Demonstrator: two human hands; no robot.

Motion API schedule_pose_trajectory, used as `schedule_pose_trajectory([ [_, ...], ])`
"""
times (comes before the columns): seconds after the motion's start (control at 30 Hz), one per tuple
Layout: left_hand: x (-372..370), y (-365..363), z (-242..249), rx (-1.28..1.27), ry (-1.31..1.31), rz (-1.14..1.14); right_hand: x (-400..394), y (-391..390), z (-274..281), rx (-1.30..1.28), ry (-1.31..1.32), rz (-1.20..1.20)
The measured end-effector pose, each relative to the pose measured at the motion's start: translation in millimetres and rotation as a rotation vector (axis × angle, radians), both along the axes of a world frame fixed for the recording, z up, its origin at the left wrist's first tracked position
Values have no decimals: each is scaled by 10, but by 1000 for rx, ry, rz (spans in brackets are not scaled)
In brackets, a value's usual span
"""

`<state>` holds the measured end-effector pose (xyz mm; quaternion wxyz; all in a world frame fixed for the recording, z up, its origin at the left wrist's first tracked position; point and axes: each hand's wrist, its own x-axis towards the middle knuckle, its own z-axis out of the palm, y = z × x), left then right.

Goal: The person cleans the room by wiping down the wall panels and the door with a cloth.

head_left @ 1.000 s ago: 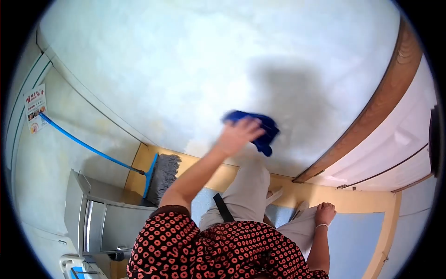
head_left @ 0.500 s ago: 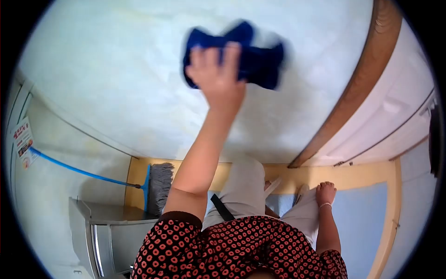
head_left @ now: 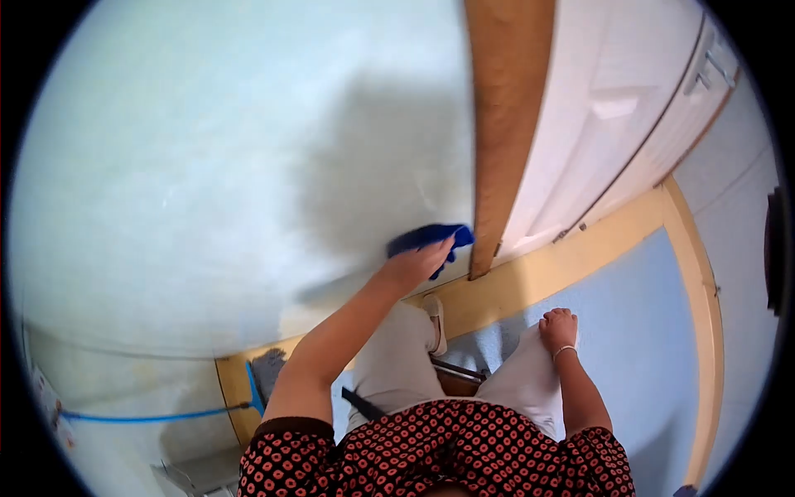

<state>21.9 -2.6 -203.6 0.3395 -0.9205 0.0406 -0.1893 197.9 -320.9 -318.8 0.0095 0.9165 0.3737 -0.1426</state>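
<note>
The left hand reaches out on a long, nearly straight arm, fingers spread flat over a blue cloth and pressing it to the wall, just beside the foot of the brown door frame. The cloth is soft, crumpled and deep blue; the wall is pale, smooth and matte. The right hand rests loosely curled on the knee, below the frame, holding nothing. A blue-handled mop leans far from the frame.

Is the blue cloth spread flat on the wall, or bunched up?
Bunched up. The cloth shows as a small crumpled wad under the left hand, pressed on the wall beside the door frame.
</note>
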Motion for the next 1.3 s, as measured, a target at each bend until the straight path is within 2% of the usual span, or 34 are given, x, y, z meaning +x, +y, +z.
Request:
schedule_pose_trajectory([
  [0.03, 64, -15, -66, -5, 12, -34, 26, -65, 46, 17, 43, -41],
  [0.13, 215, -75, -266, 124, 363, -120, 87, -219, 49, 116, 71, -83],
  [0.2, 245, 41, -1013, -74, 458, -56, 187, -284, 3, 111, 118, -128],
  [0.27, 384, -18, -961, 169, 622, -150, 281, -403, 36, 90, 173, -210],
  [0.3, 433, -48, -978, 184, 634, -174, 312, -497, -29, 108, 211, -298],
  [0.37, 551, -69, -1002, -134, 765, -40, 326, -643, -55, 109, 247, -357],
  [0.4, 648, -61, -942, -118, 787, -55, 306, -706, -35, 91, 278, -385],
  [0.47, 746, -104, -784, -31, 1011, -232, 246, -820, 1, 118, 289, -411],
  [0.53, 828, -205, -728, 4, 956, -293, 174, -958, 78, 151, 322, -527],
  [0.63, 1253, -490, -316, 119, 1018, -402, -24, -1192, 101, 189, 398, -688],
  [0.73, 1872, -683, 35, 122, 796, -362, -290, -1356, 111, 182, 437, -761],
  [0.77, 2139, -715, 228, 139, 745, -318, -390, -1417, 120, 254, 418, -770],
  [0.8, 2384, -736, 428, 44, 750, -308, -490, -1449, 150, 265, 413, -771],
  [0.9, 2844, -931, 798, 101, 706, -290, -730, -1648, 273, 394, 321, -804],
  [0.97, 3159, -1085, 1182, 265, 729, -306, -781, -1878, 362, 335, 595, -907],
  [1.0, 3296, -1125, 1314, 271, 703, -309, -728, -2010, 432, 348, 571, -909],
  [1.07, 3506, -1152, 1512, 160, 465, -335, -659, -2355, 491, 240, 636, -700],
  [1.17, 3729, -1196, 1870, 38, 294, -308, -559, -2922, 536, 183, 496, -766],
  [1.2, 3782, -1181, 2025, -26, 228, -279, -515, -3171, 401, -6, 452, -599],
  [1.23, 3781, -1226, 2297, 87, 299, -252, -462, -3302, 447, 8, 403, -765],
  [1.27, 3753, -1244, 2509, 93, 276, -243, -376, -3499, 370, -236, 382, -550],
  [1.3, 3713, -1265, 2701, 77, 206, -276, -240, -3589, 582, -211, 411, -693],
])
